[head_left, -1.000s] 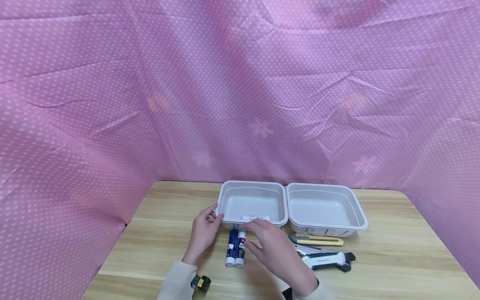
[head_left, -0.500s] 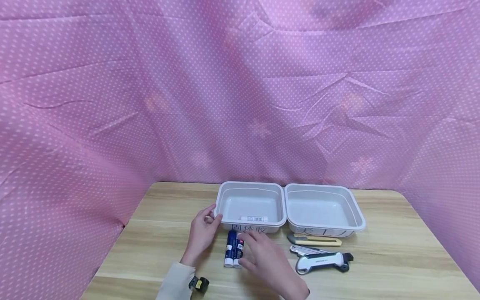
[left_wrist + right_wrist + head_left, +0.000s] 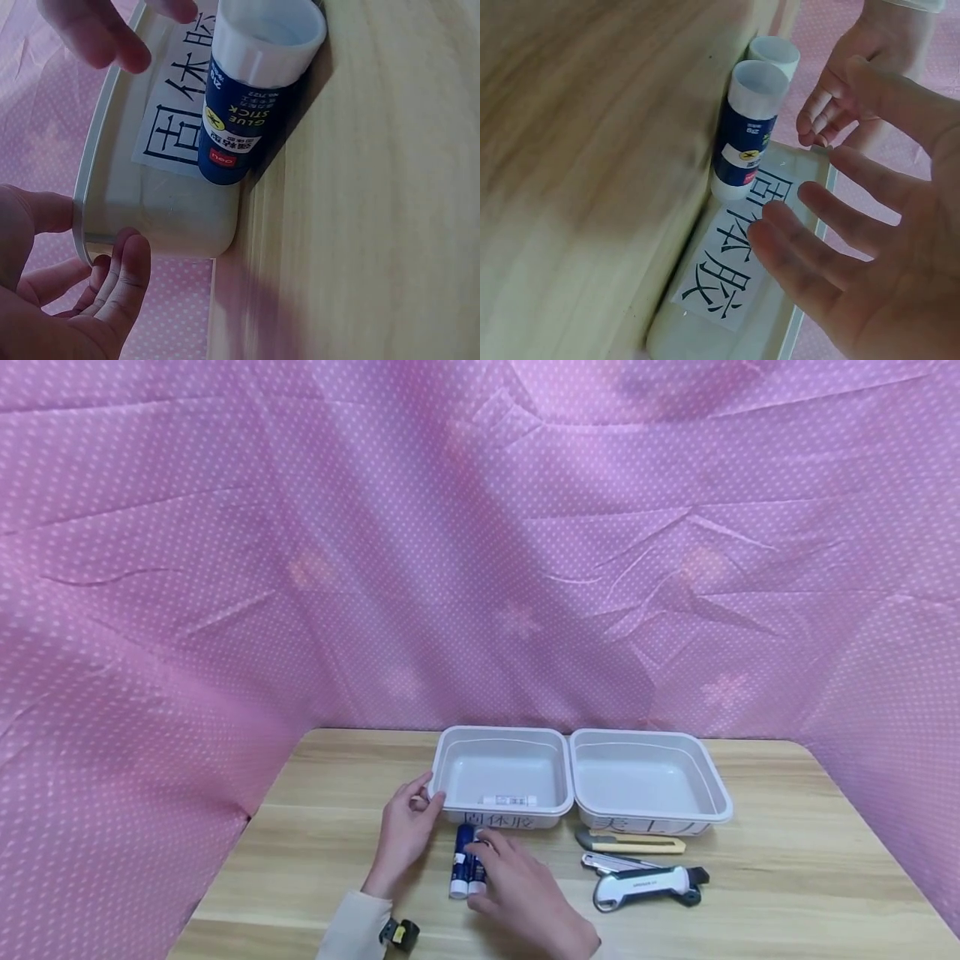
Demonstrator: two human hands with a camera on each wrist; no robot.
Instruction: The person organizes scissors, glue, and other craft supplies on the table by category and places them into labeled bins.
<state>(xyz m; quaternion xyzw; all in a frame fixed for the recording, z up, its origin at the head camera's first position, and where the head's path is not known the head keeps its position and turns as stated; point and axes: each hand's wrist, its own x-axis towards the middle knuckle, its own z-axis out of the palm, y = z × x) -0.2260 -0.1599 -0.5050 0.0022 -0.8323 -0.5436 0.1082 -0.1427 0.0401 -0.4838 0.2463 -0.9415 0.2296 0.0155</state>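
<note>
Two dark-blue glue sticks with white ends, a left one point(image 3: 461, 860) and a right one point(image 3: 259, 97), lie side by side before the left plastic tub point(image 3: 491, 739). My left hand point(image 3: 405, 835) holds the near left corner of that tub, fingers and thumb around its rim. Over the right glue stick hovers my right hand point(image 3: 525, 893), fingers spread and slightly bent; the right wrist view shows a gap between them and the stick. A white glue stick point(image 3: 510, 800) lies inside the tub. Its front bears a label point(image 3: 727, 262) in large Chinese characters.
A second labelled tub point(image 3: 645, 743) stands against the first on the right. Before it lie a yellow utility knife point(image 3: 637, 844), a silver one point(image 3: 611, 862) and a white-and-black one point(image 3: 645, 885). Pink dotted cloth point(image 3: 480, 568) hangs behind the wooden table point(image 3: 810, 860).
My right hand has come down and back from the tub's front edge to over the right glue stick, uncovering the tub's label. My left hand keeps its place at the corner.
</note>
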